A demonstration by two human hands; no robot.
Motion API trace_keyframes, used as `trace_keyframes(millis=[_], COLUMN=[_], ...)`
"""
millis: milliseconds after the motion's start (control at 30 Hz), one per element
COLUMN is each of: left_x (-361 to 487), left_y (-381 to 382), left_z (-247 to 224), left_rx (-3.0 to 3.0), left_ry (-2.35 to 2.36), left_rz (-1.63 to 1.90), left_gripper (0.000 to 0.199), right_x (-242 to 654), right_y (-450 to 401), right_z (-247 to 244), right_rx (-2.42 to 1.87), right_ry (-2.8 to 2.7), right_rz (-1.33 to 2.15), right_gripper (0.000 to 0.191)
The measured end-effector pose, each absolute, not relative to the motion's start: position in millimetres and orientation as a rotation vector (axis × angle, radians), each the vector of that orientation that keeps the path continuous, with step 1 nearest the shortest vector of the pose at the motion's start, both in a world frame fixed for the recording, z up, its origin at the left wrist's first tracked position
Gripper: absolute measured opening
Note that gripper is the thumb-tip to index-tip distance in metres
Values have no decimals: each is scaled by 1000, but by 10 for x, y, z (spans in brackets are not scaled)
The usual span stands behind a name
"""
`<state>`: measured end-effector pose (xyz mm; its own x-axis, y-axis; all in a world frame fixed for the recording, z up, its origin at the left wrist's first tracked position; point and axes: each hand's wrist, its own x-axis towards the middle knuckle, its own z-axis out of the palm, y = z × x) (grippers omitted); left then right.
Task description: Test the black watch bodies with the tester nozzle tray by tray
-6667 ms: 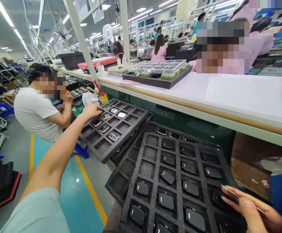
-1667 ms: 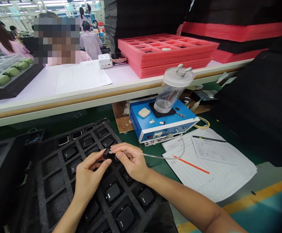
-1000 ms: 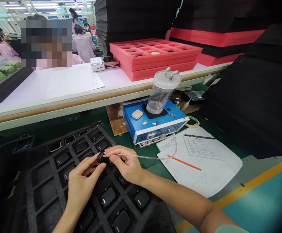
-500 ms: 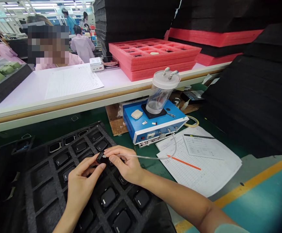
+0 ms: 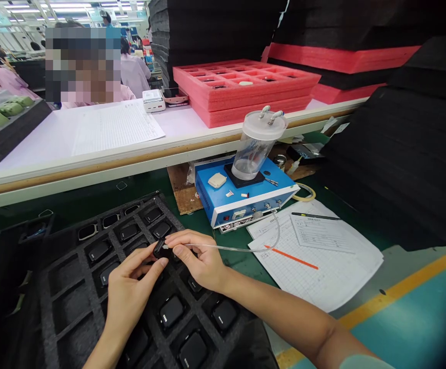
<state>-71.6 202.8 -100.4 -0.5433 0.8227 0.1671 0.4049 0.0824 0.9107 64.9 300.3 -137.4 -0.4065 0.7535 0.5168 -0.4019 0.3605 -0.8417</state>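
Note:
Between thumb and fingers, my left hand (image 5: 133, 279) grips a small black watch case (image 5: 160, 249), held on edge above the foam tray. My right hand (image 5: 200, 259) pinches the end of a clear thin tube (image 5: 230, 249), its pale tip against the watch case. From there the tube runs right and curves up to the front of a blue machine (image 5: 223, 197). Below both hands lies a black foam tray (image 5: 69, 279); several of its compartments hold black watch cases such as this one (image 5: 171, 311).
A lidded clear canister (image 5: 250, 154) stands on the blue machine. Papers (image 5: 323, 277) with an orange stick (image 5: 292, 257) and a pen lie to the right. Red foam trays (image 5: 242, 100) sit on the shelf, beside tall black foam stacks. A co-worker in pink sits across.
My hands, the watch case and the tube keep almost the same position. The co-worker across has shifted slightly to the right and closer.

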Motion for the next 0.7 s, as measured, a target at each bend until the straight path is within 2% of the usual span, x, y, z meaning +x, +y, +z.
trace_keyframes(millis=[167, 300, 400, 500, 567, 700], left_x=[-676, -748, -991, -1130, -1166, -1141], left_y=[2087, 1957, 1540, 959, 664, 463], left_z=[-1033, -829, -555, -378, -421, -732], left_rx=[1284, 1439, 1472, 1436, 1432, 1489], left_ry=[1992, 2110, 2288, 2370, 2348, 2364], left_rz=[1435, 1274, 1128, 830, 638, 434], left_gripper=[32, 32, 39, 31, 28, 36], right_x=[674, 792, 807, 803, 813, 827], right_y=[3006, 2910, 2886, 2851, 2821, 2783], right_z=[-1405, -1458, -1539, -1582, -1579, -1557], right_rx=[-326, -410, -468, -501, -516, -573], right_ry=[-1553, -1594, -1522, -1471, -1479, -1484], right_rz=[1280, 1250, 1292, 1338, 1343, 1346], right_gripper=[14, 15, 13, 14, 16, 21])
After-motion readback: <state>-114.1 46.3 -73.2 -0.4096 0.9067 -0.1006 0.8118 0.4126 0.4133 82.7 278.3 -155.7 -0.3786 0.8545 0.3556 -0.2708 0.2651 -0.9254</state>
